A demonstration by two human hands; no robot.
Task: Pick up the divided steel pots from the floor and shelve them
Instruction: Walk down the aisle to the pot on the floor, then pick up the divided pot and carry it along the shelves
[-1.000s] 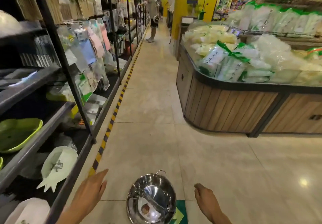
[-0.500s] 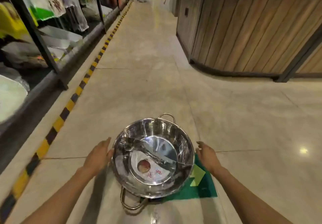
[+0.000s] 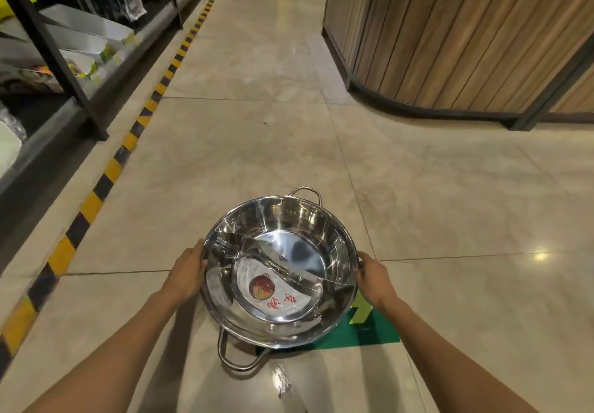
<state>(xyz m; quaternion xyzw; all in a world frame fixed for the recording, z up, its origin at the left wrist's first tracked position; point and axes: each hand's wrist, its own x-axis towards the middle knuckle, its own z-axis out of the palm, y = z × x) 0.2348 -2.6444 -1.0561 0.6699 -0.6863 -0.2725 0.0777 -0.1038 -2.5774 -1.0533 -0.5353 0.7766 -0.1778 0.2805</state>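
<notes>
A shiny divided steel pot (image 3: pixel 299 229) sits on the tiled floor in front of me, with a curved partition across its middle and a paper label with a red picture in its near half. It has a loop handle at the far rim and another at the near rim. My left hand (image 3: pixel 188 273) is pressed against the pot's left rim, fingers curled on the edge. On the opposite side my right hand (image 3: pixel 373 276) grips the right rim.
A metal shelf unit (image 3: pixel 61 56) with packaged goods runs along the left, bordered by a yellow-and-black floor stripe (image 3: pixel 106 175). A wood-panelled display counter (image 3: pixel 450 36) stands at the right. A green floor sticker (image 3: pixel 363 332) lies under the pot's right side. The aisle stretches ahead.
Both hands have closed in from beside the pot onto its rim. My head has tipped further down and nearer, so the pot looks larger.
</notes>
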